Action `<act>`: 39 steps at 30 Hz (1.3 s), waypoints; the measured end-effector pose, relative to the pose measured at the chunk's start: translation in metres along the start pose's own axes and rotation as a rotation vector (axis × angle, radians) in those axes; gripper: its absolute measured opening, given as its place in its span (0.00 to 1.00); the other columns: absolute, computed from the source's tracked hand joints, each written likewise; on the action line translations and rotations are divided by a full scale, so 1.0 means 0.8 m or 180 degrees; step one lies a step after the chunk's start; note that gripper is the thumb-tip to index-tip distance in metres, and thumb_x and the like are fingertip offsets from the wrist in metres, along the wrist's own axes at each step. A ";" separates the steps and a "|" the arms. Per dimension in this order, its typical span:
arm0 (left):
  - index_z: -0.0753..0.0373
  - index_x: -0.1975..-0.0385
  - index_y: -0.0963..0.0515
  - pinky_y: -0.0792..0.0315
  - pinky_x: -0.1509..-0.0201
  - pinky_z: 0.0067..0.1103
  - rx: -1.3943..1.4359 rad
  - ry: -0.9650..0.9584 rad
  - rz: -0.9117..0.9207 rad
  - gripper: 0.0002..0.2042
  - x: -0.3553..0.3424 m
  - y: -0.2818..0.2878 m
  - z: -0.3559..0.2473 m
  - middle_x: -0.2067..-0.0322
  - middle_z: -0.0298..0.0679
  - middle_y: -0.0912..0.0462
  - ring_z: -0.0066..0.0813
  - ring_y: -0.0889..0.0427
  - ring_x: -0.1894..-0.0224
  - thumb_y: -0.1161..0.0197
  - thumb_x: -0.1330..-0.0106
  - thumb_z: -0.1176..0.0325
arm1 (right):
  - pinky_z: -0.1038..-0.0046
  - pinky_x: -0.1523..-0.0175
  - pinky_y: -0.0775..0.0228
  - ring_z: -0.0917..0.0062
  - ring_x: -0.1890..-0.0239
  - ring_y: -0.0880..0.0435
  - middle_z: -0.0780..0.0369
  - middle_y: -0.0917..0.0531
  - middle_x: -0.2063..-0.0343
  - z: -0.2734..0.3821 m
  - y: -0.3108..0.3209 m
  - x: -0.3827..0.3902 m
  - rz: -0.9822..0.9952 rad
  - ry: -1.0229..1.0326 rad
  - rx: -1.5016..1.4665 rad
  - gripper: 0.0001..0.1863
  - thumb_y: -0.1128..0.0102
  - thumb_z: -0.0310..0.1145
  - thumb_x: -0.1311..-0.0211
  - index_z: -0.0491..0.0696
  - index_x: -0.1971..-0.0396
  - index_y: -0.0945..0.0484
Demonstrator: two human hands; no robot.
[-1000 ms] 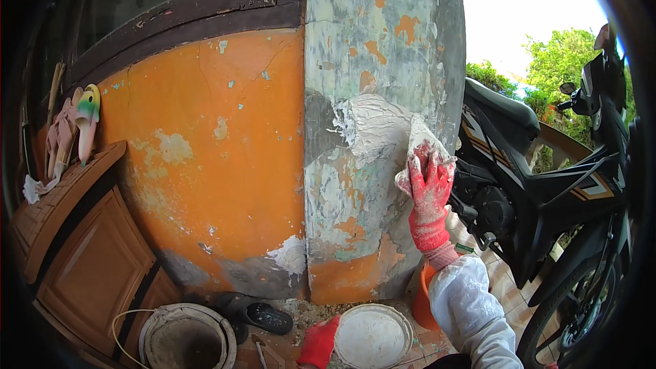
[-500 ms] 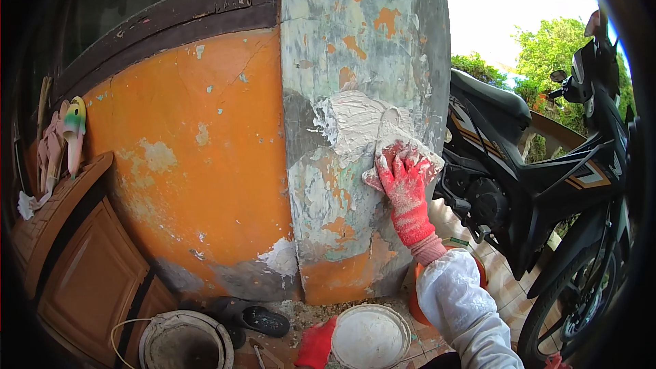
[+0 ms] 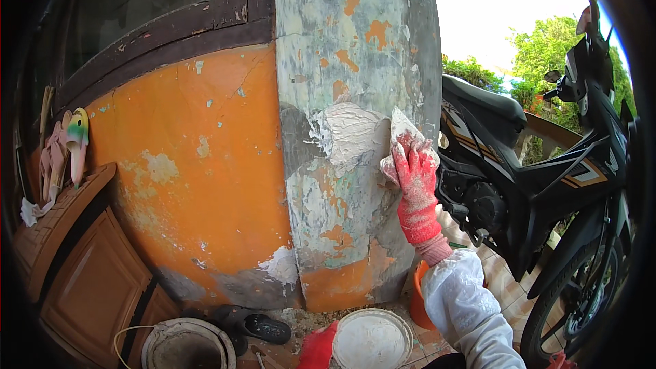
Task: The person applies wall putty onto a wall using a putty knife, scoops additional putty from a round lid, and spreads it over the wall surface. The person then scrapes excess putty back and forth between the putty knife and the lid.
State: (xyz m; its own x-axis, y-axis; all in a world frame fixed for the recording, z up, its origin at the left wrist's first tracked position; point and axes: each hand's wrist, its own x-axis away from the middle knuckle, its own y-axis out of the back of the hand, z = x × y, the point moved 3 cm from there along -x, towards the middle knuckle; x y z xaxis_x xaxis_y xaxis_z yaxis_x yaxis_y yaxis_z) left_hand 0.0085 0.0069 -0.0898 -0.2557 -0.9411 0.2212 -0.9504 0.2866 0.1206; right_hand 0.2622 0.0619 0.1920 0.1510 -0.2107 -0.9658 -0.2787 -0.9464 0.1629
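Note:
My right hand [image 3: 415, 181], in a red putty-smeared work glove, presses a flat putty spreader [image 3: 403, 125] against the right side of a peeling grey pillar [image 3: 369, 225]. The spreader is coated in pale putty, and my fingers cover much of it. To its left lies a ridged patch of wet putty [image 3: 352, 135]. Low in front, my left hand [image 3: 318, 347], gloved in red, grips the left rim of a round white tub [image 3: 372, 338] with a pale surface inside. Most of its fingers are hidden.
An orange bucket [image 3: 419, 294] stands behind my right forearm. To the right is a parked black motorcycle [image 3: 492, 198]. A putty-crusted bucket [image 3: 184, 343], black footwear [image 3: 263, 328] and a wooden cabinet [image 3: 96, 270] are at lower left, by an orange wall [image 3: 198, 184].
My right hand has slid the spreader right and slightly up across the pillar, its upper corner now upright. More smoothed putty shows behind it. My left hand stays at the tub.

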 end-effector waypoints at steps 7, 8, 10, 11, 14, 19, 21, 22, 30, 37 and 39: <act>0.68 0.61 0.20 0.29 0.57 0.24 0.0090 0.0016 -0.0012 0.21 -0.003 -0.002 0.000 0.66 0.41 0.16 0.28 0.20 0.62 0.43 0.37 0.53 | 0.51 0.42 0.45 0.51 0.40 0.38 0.48 0.34 0.45 0.031 -0.022 0.021 0.1069 0.0343 0.0280 0.44 0.35 0.27 0.65 0.51 0.39 0.38; 0.68 0.61 0.20 0.29 0.57 0.24 0.0093 0.0029 -0.0030 0.21 -0.002 0.000 0.001 0.66 0.41 0.16 0.28 0.20 0.62 0.43 0.37 0.53 | 0.51 0.42 0.45 0.51 0.40 0.38 0.48 0.34 0.45 0.036 -0.027 0.030 0.1083 0.0339 0.0268 0.44 0.35 0.27 0.65 0.51 0.39 0.38; 0.68 0.61 0.20 0.29 0.57 0.24 0.0090 0.0014 -0.0008 0.21 -0.003 -0.001 0.000 0.66 0.41 0.16 0.28 0.20 0.62 0.43 0.37 0.53 | 0.50 0.41 0.45 0.50 0.41 0.36 0.47 0.32 0.46 0.044 -0.018 0.038 0.0446 0.0590 0.0016 0.38 0.39 0.25 0.60 0.51 0.41 0.37; 0.68 0.61 0.20 0.29 0.57 0.24 0.0087 0.0004 -0.0006 0.21 -0.003 -0.002 0.000 0.66 0.41 0.16 0.28 0.20 0.62 0.43 0.37 0.53 | 0.52 0.40 0.45 0.51 0.41 0.36 0.49 0.32 0.45 0.041 -0.014 0.046 0.0679 0.0419 -0.0200 0.33 0.42 0.23 0.54 0.49 0.42 0.35; 0.68 0.61 0.20 0.29 0.57 0.24 0.0082 -0.0002 -0.0030 0.21 -0.001 0.000 0.001 0.66 0.41 0.16 0.28 0.20 0.62 0.43 0.37 0.53 | 0.57 0.39 0.43 0.54 0.41 0.35 0.52 0.32 0.43 0.030 0.003 0.041 0.0201 -0.0178 -0.0699 0.31 0.42 0.24 0.52 0.47 0.43 0.34; 0.68 0.61 0.20 0.29 0.57 0.25 0.0070 -0.0004 -0.0018 0.21 0.001 -0.002 -0.001 0.66 0.41 0.16 0.28 0.20 0.62 0.43 0.37 0.53 | 0.59 0.36 0.46 0.55 0.37 0.39 0.53 0.35 0.39 0.013 0.012 0.030 0.0003 -0.0853 -0.1562 0.33 0.48 0.17 0.49 0.46 0.39 0.37; 0.68 0.61 0.20 0.29 0.57 0.25 0.0075 -0.0005 0.0009 0.21 0.000 -0.005 -0.001 0.66 0.41 0.16 0.28 0.20 0.62 0.43 0.37 0.53 | 0.59 0.34 0.50 0.54 0.35 0.42 0.53 0.37 0.38 0.024 0.025 0.031 0.0238 -0.0771 -0.1358 0.35 0.50 0.15 0.51 0.47 0.38 0.39; 0.68 0.61 0.20 0.29 0.57 0.25 0.0082 0.0004 0.0000 0.21 0.001 -0.004 -0.001 0.66 0.41 0.16 0.28 0.20 0.62 0.43 0.37 0.53 | 0.59 0.33 0.53 0.54 0.34 0.44 0.53 0.38 0.37 0.035 0.029 0.029 0.0486 -0.0684 -0.1201 0.37 0.53 0.12 0.53 0.47 0.37 0.40; 0.69 0.62 0.20 0.29 0.57 0.25 0.0101 -0.0021 0.0007 0.21 0.007 -0.005 -0.001 0.66 0.41 0.16 0.29 0.20 0.62 0.43 0.37 0.53 | 0.58 0.33 0.53 0.52 0.33 0.48 0.51 0.41 0.37 0.052 0.051 0.033 0.0217 -0.0662 -0.2981 0.43 0.53 0.09 0.59 0.48 0.36 0.43; 0.69 0.62 0.20 0.29 0.58 0.25 0.0113 -0.0012 -0.0009 0.21 0.008 -0.002 0.003 0.66 0.42 0.16 0.29 0.19 0.63 0.43 0.37 0.53 | 0.61 0.31 0.58 0.56 0.31 0.53 0.53 0.44 0.34 0.075 0.037 0.005 0.0429 -0.0901 -0.1766 0.41 0.55 0.10 0.54 0.47 0.34 0.46; 0.69 0.62 0.20 0.29 0.58 0.25 0.0120 -0.0019 0.0000 0.21 0.007 -0.003 0.003 0.67 0.42 0.16 0.29 0.19 0.63 0.43 0.37 0.53 | 0.56 0.32 0.61 0.52 0.31 0.54 0.51 0.46 0.35 0.087 0.030 -0.001 0.0735 -0.0760 -0.1568 0.44 0.54 0.11 0.58 0.47 0.34 0.47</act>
State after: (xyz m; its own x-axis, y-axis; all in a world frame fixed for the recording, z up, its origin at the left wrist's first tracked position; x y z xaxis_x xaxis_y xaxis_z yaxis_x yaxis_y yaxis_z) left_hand 0.0089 0.0004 -0.0907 -0.2566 -0.9422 0.2155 -0.9564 0.2796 0.0840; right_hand 0.1896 0.0568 0.1829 -0.0946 -0.4180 -0.9035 0.2027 -0.8967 0.3936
